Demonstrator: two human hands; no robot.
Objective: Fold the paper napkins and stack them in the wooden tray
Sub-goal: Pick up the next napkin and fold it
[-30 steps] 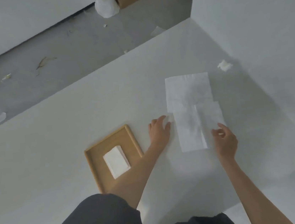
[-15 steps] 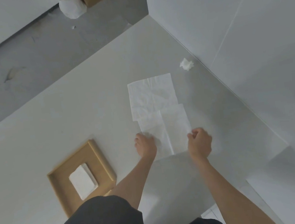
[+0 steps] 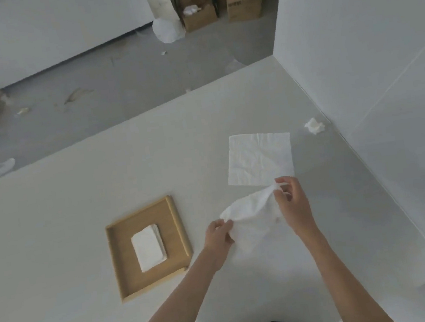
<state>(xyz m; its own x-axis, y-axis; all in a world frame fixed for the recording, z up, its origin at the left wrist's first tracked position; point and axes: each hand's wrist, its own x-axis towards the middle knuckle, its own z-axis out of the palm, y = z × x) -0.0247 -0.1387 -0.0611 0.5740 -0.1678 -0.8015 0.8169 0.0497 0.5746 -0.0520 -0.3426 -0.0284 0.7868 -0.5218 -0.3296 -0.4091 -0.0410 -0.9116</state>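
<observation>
The left hand (image 3: 219, 236) pinches one corner of a white napkin (image 3: 251, 216) between thumb and curled fingers, and the right hand (image 3: 293, 204) pinches the opposite corner, a little farther out and higher. The sheet sags slack between the two hands (its lower edge blurs into the white table (image 3: 77, 204), so whether it touches there cannot be told). Just beyond the right hand's fingertips a second napkin (image 3: 259, 159) lies flat and creased on the table, its near edge close to that hand. Just outside the left hand sits the wooden tray (image 3: 176, 218), with a folded stack (image 3: 149, 247) of napkins in its middle. Well beyond the right hand, near the wall, lies a crumpled scrap (image 3: 314, 126) of paper.
</observation>
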